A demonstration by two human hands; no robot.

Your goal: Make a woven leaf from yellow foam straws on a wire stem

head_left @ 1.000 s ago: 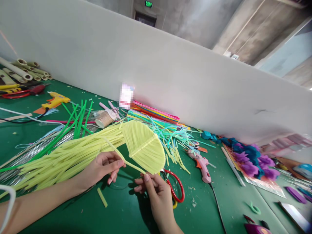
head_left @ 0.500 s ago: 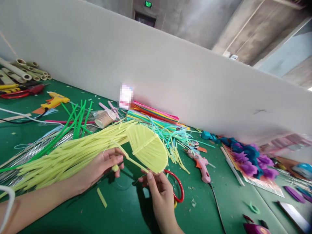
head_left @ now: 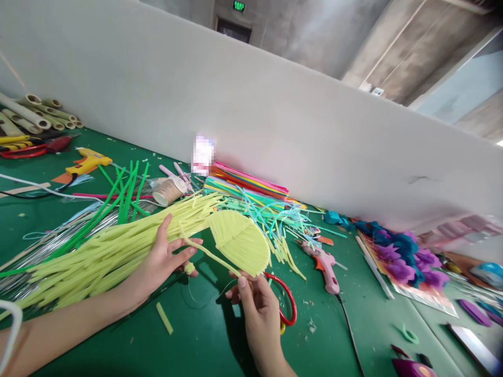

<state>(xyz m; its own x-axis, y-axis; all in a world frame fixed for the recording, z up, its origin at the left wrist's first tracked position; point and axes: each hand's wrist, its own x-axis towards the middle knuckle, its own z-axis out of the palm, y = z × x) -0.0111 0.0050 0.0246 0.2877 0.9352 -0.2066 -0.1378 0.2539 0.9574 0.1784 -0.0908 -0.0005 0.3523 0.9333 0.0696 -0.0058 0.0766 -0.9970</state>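
Observation:
My right hand [head_left: 259, 309] is closed, with thumb and fingers pinching the lower tip of a yellow-green leaf shape made of pipe cleaners [head_left: 241, 241]. A single pipe cleaner [head_left: 214, 256] runs from that pinch up and left to my left hand [head_left: 167, 256]. The left index finger is raised, and the thumb and middle finger are apart around the strand's free end. A small yellow-green knob [head_left: 189, 268] sits in the curled lower fingers of that hand. Fine thread [head_left: 192, 296] loops from it toward my right hand.
Yellow-green pipe cleaners [head_left: 98, 256] lie left of my hands. Red-handled scissors [head_left: 291, 303] rest beside my right hand. A pink glue gun [head_left: 326, 267] lies farther right, and a yellow one [head_left: 88, 161] far left. A thread spool [head_left: 168, 189] lies behind. A white partition [head_left: 251, 115] borders the table.
My left index finger has lifted and spread away from the other fingers, off the pipe cleaner. The leaf has tilted slightly. My right hand keeps its pinch in the same place.

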